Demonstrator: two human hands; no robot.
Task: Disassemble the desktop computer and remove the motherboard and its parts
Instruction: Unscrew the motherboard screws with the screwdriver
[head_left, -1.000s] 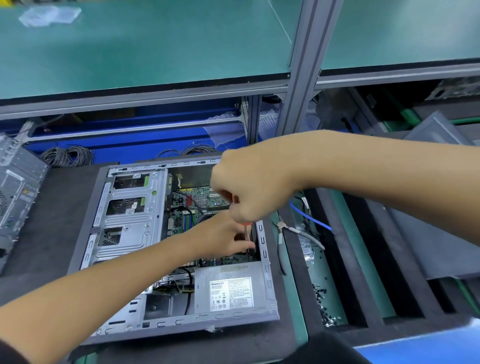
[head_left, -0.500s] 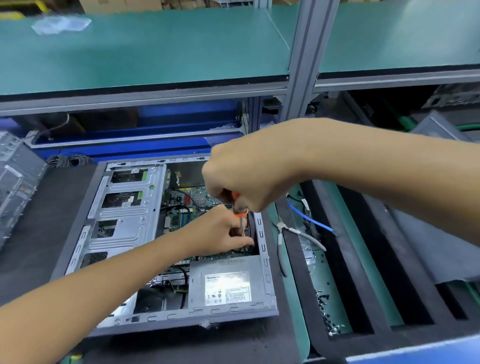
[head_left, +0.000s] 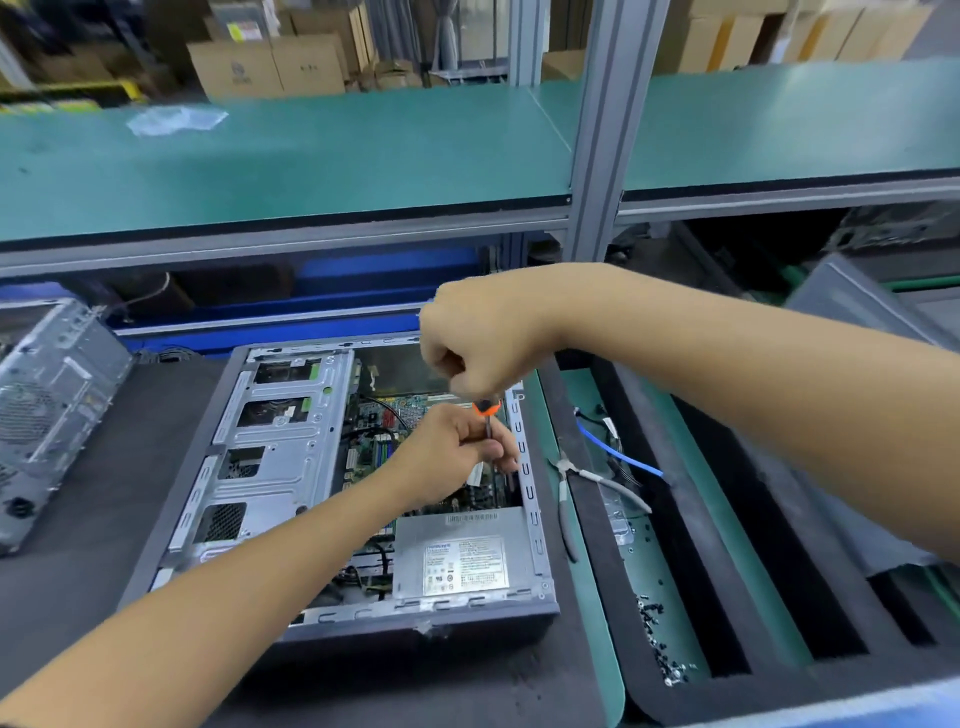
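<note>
Cardboard boxes (head_left: 270, 65) stand behind a green shelf (head_left: 311, 156); on the dark worktop (head_left: 104, 519) lies an open case (head_left: 363, 493), where the right hand (head_left: 483, 345) grips a screwdriver (head_left: 487, 415) and the left hand (head_left: 457, 452) pinches its shaft.

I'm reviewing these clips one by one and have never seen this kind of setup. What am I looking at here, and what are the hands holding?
The picture comes from a camera worn on the person's head, looking down at a workbench. An opened desktop computer case lies flat, its green motherboard exposed beside a grey power supply. The right hand has its grip on an orange-collared screwdriver, pointing down into the case. The left hand steadies its shaft. Pliers and loose screws lie to the right.
</note>
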